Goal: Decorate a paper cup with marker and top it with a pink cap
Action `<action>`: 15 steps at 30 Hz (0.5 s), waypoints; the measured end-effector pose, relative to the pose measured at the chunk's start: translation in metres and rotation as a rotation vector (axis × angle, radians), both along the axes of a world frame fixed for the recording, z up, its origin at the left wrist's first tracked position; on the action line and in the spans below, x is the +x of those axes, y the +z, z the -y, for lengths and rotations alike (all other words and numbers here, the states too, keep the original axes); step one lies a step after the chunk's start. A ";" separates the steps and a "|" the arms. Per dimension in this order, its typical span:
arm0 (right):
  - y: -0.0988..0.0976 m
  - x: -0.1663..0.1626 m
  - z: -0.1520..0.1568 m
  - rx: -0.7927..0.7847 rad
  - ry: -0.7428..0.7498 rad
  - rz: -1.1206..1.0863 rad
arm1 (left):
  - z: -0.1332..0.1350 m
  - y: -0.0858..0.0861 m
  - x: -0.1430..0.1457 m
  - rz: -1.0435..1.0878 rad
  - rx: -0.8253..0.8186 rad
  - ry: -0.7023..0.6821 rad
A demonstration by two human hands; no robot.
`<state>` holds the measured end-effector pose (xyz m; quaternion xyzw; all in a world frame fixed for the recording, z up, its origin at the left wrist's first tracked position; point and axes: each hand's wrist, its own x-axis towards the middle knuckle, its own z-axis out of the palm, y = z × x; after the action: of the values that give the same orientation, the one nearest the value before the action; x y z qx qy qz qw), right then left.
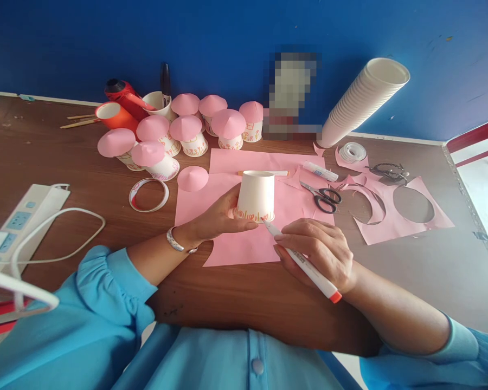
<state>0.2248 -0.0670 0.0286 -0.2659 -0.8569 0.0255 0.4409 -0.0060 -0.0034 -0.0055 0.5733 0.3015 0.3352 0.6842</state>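
brown table point(228, 303) spreads below both grips: left hand point(222, 218) clasps an upturned white cup point(257, 190); just right of that hold, right hand point(318, 250) pinches a marker point(312, 273), tip near the cup's rim.

The table point(191, 303) shows smooth brown wood grain, with a pale sheen toward its right edge. By the far edge, the stack of cups point(360, 108) looks like smooth paper. Toward the near edge: matt pink paper point(231, 249), a smooth paper cup point(257, 190), a plastic marker point(314, 274). The bracelet point(174, 240) is shiny metal; the left sleeve point(114, 284), gathered cloth.
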 end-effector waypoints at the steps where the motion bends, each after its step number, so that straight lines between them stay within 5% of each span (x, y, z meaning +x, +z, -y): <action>1: 0.000 0.000 0.000 -0.001 -0.002 0.001 | 0.000 0.000 0.000 -0.003 0.000 0.000; 15: 0.005 -0.001 0.001 -0.053 0.008 -0.013 | 0.000 0.004 0.001 -0.011 -0.016 -0.011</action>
<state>0.2237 -0.0683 0.0333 -0.2738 -0.8541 0.0518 0.4391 -0.0051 -0.0038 -0.0014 0.5714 0.3048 0.3257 0.6888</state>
